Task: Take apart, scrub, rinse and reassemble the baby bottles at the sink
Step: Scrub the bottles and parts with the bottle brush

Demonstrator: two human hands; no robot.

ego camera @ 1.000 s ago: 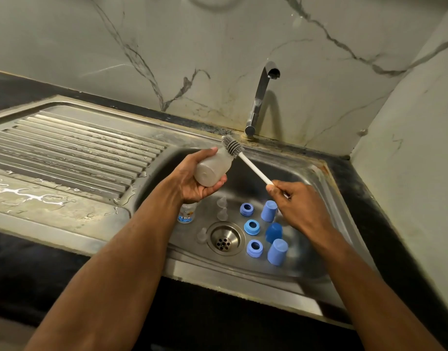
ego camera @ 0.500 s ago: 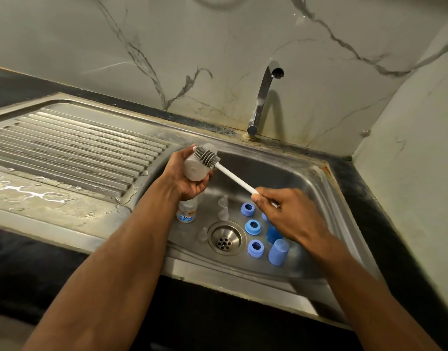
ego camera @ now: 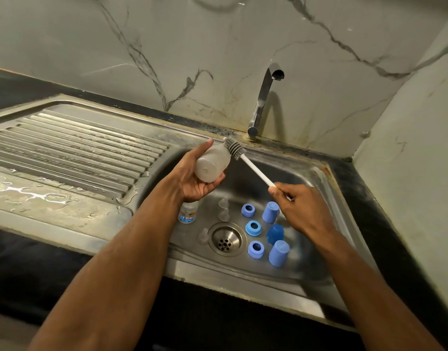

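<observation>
My left hand (ego camera: 190,177) grips a frosted baby bottle (ego camera: 211,165) on its side over the sink basin (ego camera: 316,188), base toward me. My right hand (ego camera: 297,205) holds the white handle of a bottle brush (ego camera: 255,168); its grey bristle head (ego camera: 233,148) rests against the bottle's neck end, outside the bottle. On the basin floor lie three blue collar rings (ego camera: 253,228), three blue caps (ego camera: 278,253), clear teats (ego camera: 224,214) and another bottle (ego camera: 187,214) with a printed label, partly hidden behind my left wrist.
The chrome tap (ego camera: 262,100) stands at the back of the basin, not running. A drain strainer (ego camera: 225,240) sits in the basin floor. A wet ribbed drainboard (ego camera: 66,148) stretches to the left. Marble walls close in behind and on the right.
The brush head swept down over the bottle's side and has now come back up to its neck end. My right hand moved left, then returned right.
</observation>
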